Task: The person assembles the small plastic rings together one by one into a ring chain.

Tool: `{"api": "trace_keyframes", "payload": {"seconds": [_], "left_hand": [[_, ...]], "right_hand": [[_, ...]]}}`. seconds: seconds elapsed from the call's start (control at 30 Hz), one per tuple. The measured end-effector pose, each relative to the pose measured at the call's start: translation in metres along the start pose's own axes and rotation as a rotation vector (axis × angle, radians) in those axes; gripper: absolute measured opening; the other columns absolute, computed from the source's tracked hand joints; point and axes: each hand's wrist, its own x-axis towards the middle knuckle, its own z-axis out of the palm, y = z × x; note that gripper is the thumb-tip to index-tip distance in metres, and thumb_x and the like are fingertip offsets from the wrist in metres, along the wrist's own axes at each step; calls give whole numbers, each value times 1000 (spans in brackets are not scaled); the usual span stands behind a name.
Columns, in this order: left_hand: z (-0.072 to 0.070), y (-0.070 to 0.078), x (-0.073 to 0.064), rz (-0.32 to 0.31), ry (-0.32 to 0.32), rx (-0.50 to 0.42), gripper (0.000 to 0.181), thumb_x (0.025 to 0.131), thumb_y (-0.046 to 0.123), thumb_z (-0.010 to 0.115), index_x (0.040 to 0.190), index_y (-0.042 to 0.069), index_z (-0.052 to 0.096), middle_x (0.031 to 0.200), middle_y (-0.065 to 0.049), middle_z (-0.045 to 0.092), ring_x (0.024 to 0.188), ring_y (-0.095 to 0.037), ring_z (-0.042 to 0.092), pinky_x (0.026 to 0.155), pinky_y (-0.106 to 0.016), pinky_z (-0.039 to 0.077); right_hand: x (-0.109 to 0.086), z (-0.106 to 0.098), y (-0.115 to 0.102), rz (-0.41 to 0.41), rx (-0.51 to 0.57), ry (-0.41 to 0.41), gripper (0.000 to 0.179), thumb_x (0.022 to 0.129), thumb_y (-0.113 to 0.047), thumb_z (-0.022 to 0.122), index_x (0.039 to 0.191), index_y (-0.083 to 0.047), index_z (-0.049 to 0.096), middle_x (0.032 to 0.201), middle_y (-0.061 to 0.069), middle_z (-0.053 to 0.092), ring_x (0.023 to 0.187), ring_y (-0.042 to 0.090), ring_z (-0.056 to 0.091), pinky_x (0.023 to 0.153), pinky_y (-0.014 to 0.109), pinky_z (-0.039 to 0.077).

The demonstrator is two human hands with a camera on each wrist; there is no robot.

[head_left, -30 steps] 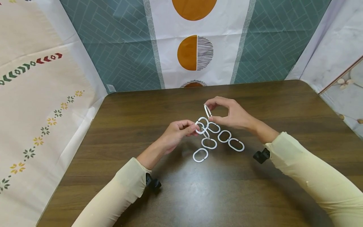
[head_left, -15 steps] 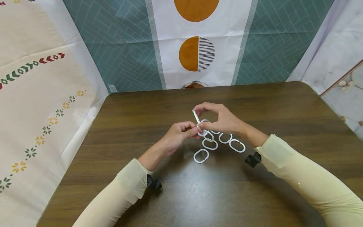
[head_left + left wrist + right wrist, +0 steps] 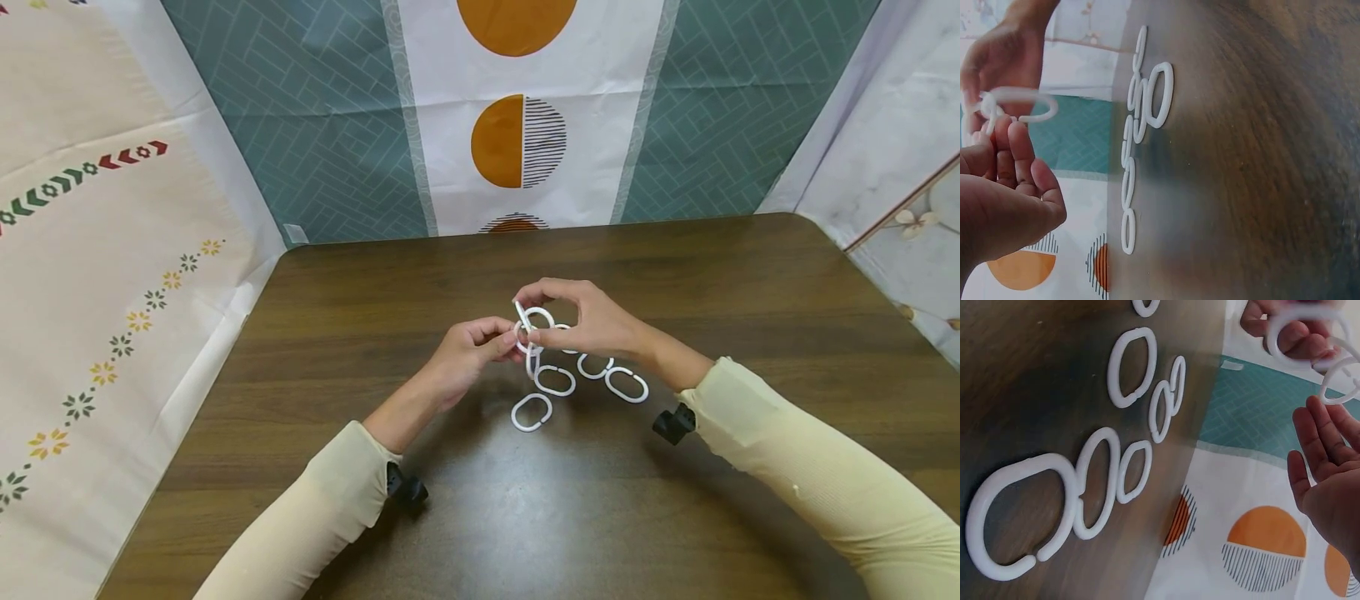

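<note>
Between thumb and fingers, my left hand [image 3: 465,358] pinches a white plastic curtain ring [image 3: 516,339], an oval with a small gap. My right hand [image 3: 588,321] grips another curtain ring [image 3: 521,313] that meets the first at the fingertips. One more ring [image 3: 528,367] dangles below the fingers. In the left wrist view, a white ring [image 3: 1055,107] juts out sideways from the overlapping held rings. Fingers partly cover where they join, so I cannot tell exactly how each is linked. Both hands are raised over the table.
Several loose white rings lie flat on the brown wooden table [image 3: 337,333] beneath the hands, among them a nearest ring [image 3: 513,416] and a rightmost ring [image 3: 646,389]. A patterned curtain [image 3: 337,125] hangs behind the table. Black wrist cameras sit on both sleeves.
My right hand has moved left and slightly down, bringing its ring against the ones at my left fingertips. My left hand has barely moved. The loose rings stay put.
</note>
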Motion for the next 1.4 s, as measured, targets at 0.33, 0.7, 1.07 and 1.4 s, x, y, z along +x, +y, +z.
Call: {"api": "trace_keyframes", "payload": {"seconds": [0.33, 0.7, 1.07, 1.4], "left_hand": [[-3, -3, -3, -44, -29, 15, 21, 96, 3, 55, 106, -15, 60, 90, 0, 68, 88, -15, 63, 87, -30, 50], [-6, 1, -1, -48, 43, -16, 27, 99, 14, 55, 111, -8, 63, 84, 0, 70, 98, -40, 62, 91, -40, 48], [0, 6, 1, 24, 71, -113, 18, 97, 7, 56, 103, -8, 62, 81, 0, 68, 79, -15, 65, 82, -32, 51], [3, 7, 2, 9, 115, -121, 7, 91, 3, 64, 95, -2, 66, 76, 1, 67, 74, -12, 65, 83, -37, 52]], "right_hand": [[0, -7, 3, -78, -126, 74, 42, 79, -16, 75, 119, -13, 62, 100, 1, 63, 99, 20, 54, 90, 44, 35], [0, -3, 6, -173, -199, 93, 47, 74, -16, 79, 118, -10, 63, 101, -3, 63, 98, 18, 54, 88, 43, 34], [1, 2, 5, -238, -258, 90, 43, 73, -19, 78, 114, -10, 66, 101, -6, 64, 95, 17, 52, 84, 39, 32], [1, 6, 5, -286, -336, 85, 46, 73, -22, 79, 115, -8, 66, 105, -2, 63, 96, 18, 52, 85, 40, 33]]}}
